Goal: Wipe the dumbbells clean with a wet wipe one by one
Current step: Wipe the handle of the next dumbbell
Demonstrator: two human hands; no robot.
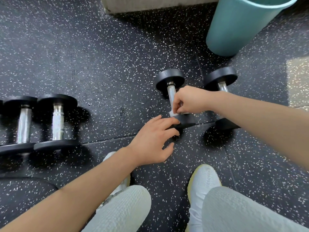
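Dumbbell (169,77), likely heavy, is being braced by flat left hand (150,139). Right hand (189,99) is pinching limp wet wipe (173,113) on its handle (171,94).

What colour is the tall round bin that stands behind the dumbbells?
Teal, a pale blue-green. The bin shows in the head view, at the top right.

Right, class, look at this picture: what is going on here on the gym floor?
A person crouches over dumbbells on a speckled floor. Their right hand pinches a wet wipe against the chrome handle of the middle dumbbell, close to its near plate. The left hand rests on that plate, fingers fairly straight, steadying it. The right dumbbell and the two left dumbbells lie untouched.
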